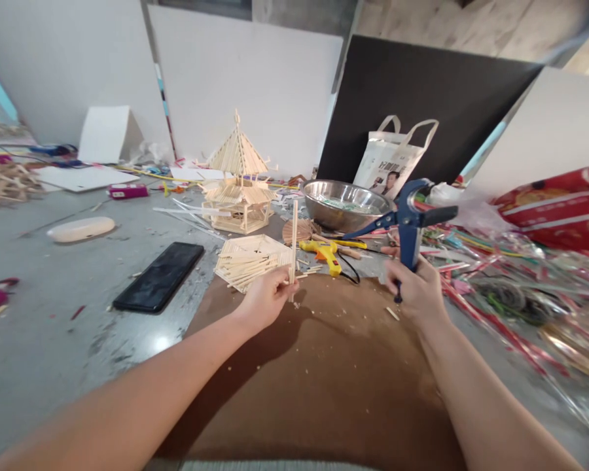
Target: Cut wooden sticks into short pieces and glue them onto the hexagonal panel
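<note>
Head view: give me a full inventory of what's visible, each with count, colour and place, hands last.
Table: one, grey, beneath everything
Mat: one, brown, front centre
Held sticks: count unclear, pale, above mat
Stick panel: one, pale, mat's far edge
Model pavilion: one, pale, behind panel
Glue gun: one, yellow, right of panel
Phone: one, black, left
Case: one, white, farther left
Bowl: one, silver, behind glue gun
Tote: one, white, behind bowl
Cutter: one, blue and black, right
Red bag: one, red and white, far right
Strips: uncounted, mostly red, right
Boards: several, white and black, back
Left hand: one, holding sticks
Right hand: one, gripping cutter
</note>
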A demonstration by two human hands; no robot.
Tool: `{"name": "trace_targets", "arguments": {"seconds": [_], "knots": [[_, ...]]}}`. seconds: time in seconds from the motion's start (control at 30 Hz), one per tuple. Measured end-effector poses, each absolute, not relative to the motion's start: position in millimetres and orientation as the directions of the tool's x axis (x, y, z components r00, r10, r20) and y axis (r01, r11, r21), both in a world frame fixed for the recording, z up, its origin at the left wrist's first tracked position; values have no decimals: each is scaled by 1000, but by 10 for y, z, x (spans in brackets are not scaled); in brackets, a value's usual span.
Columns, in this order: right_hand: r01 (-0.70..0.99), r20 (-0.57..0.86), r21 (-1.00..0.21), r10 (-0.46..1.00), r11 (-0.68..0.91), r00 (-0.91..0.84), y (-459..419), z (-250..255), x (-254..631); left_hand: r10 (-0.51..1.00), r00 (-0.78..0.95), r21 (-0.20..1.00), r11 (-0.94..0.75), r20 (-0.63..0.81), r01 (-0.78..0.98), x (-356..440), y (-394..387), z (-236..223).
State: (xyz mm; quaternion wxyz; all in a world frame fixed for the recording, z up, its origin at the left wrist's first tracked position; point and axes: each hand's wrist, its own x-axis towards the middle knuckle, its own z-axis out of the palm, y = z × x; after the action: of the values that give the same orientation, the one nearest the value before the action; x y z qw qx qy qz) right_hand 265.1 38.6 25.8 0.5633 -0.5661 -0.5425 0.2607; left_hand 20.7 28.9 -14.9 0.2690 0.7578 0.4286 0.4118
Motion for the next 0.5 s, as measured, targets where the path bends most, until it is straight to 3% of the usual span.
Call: {"name": "trace_targets", "arguments": {"seconds": [0.1,0.2,0.33,0.5], "knots": [[6,208,-978,976,208,68,303,246,2501,850,300,787,-518,432,335,186,316,-128],[-127,133,-985,981,115,-143,262,190,2425,853,313,823,-501,418,268,173,331,-108],[-145,76,-989,945,30,-318,229,118,2345,874,356,874,-427,332,233,153,349,-108],[-48,104,-995,938,93,-332,152,122,2228,860,395,851,-447,324,274,164,295,-76]]}}
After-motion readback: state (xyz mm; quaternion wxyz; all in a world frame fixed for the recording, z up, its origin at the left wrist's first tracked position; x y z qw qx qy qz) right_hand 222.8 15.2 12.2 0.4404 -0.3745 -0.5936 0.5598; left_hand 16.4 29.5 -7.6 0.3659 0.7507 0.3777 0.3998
